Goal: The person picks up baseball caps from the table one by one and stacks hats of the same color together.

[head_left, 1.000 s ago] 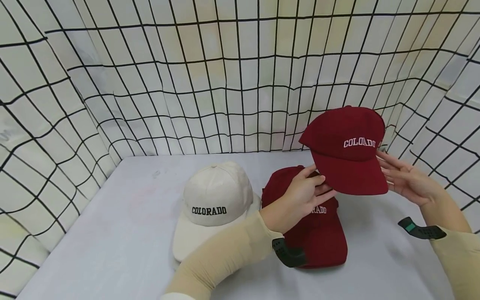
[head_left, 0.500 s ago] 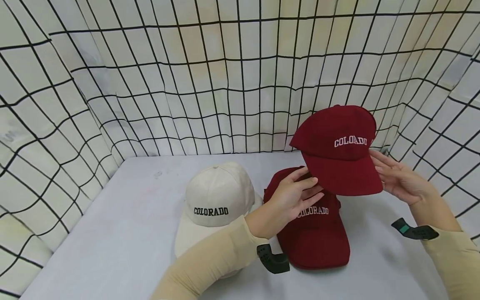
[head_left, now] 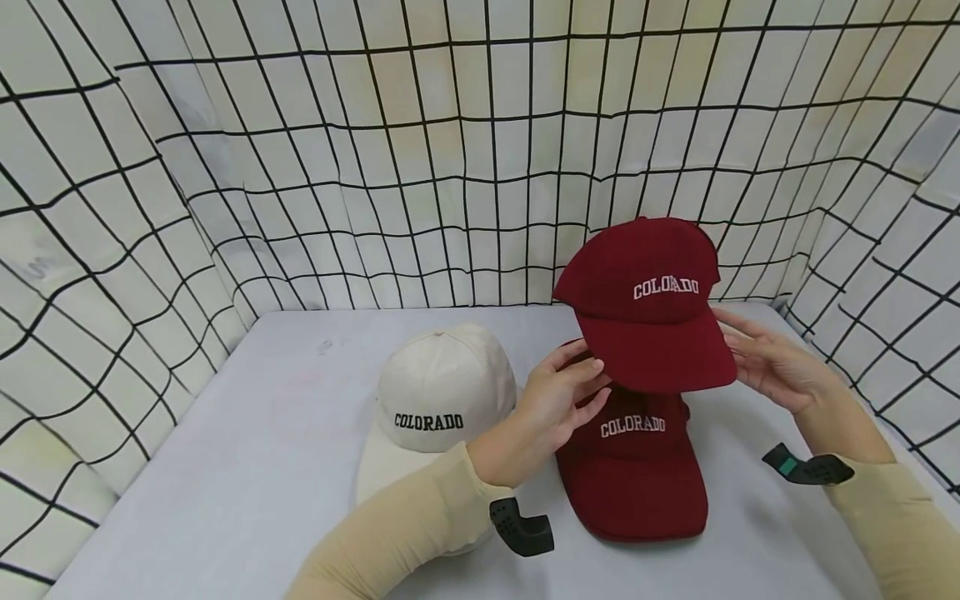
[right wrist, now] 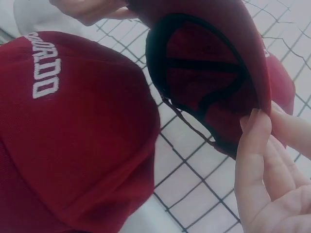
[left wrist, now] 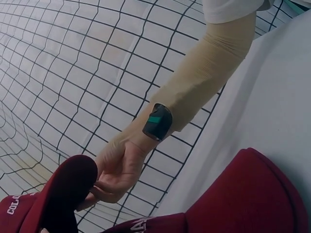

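Observation:
Between both hands a dark red baseball cap hangs in the air, its brim tilted down and its white COLORADO lettering facing me. My left hand pinches its left edge near the brim. My right hand grips the opposite side; in the right wrist view its thumb and fingers pinch the cap's edge, and the hollow inside with a dark band shows. Just below, a second dark red cap rests on the table, its crown partly covered by the held one.
Left of the red caps, a cream cap with black COLORADO lettering sits on the white table, partly hidden by my left forearm. Black grid netting over white walls encloses the table at the back and both sides.
Both hands have carried the held red cap to the left, more squarely above the resting red cap, whose lettering now shows fully. The camera view has shifted slightly.

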`<state>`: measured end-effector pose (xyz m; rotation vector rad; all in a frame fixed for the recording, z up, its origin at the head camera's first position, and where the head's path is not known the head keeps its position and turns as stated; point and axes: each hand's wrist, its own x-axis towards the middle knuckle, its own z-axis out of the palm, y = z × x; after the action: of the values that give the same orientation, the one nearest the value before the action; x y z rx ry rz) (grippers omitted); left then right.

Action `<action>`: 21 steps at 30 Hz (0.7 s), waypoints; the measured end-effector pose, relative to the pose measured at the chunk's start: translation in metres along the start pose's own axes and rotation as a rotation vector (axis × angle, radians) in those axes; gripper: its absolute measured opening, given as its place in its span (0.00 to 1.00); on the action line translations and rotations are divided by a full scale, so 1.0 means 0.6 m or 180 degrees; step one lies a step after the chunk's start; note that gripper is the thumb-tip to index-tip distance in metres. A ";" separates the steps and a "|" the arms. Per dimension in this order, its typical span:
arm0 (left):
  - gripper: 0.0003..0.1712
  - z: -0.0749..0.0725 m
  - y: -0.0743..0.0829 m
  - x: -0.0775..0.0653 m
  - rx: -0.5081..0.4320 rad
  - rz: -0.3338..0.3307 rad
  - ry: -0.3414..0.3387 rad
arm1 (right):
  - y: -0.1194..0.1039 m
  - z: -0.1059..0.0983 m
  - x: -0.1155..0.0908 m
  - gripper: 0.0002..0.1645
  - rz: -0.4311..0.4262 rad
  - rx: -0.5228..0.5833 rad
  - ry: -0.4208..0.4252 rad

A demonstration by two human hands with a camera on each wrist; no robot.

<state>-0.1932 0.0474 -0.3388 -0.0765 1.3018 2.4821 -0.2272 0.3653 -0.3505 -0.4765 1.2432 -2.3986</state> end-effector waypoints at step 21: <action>0.17 -0.044 0.006 -0.012 0.0163 -0.0124 0.0052 | 0.037 0.014 0.016 0.29 0.0252 0.0041 -0.0043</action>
<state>-0.1903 0.0221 -0.3501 -0.1093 1.3565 2.4190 -0.2277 0.3432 -0.3633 -0.4308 1.2170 -2.3322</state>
